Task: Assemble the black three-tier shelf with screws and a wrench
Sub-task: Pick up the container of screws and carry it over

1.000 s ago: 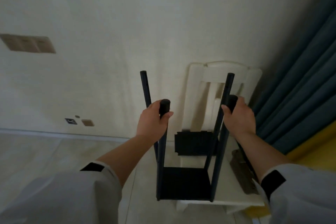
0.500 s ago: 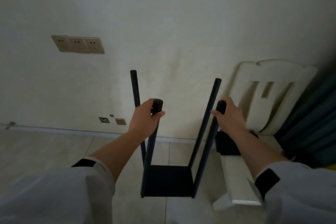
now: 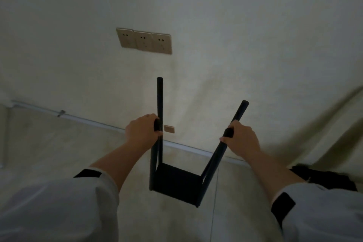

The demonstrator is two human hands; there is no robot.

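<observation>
The black shelf frame [image 3: 177,181] hangs in the air above the floor, a flat square board at the bottom with black posts rising from its corners. My left hand [image 3: 142,133] grips the top of the near left post. My right hand [image 3: 242,139] grips the top of the near right post. Both far posts stick up past my hands, the left one [image 3: 160,100] upright, the right one [image 3: 238,114] leaning right. No screws or wrench are in view.
A pale wall faces me with three beige sockets [image 3: 144,41] and a small plate [image 3: 169,129] near the skirting board [image 3: 88,122]. The floor is pale tile. A blurred white chair [image 3: 337,133] and a dark piece [image 3: 322,178] lie at the right edge.
The view swung left and the shelf frame went with it, carried off the white chair and out over the floor. Both hands kept their grips on the near posts.
</observation>
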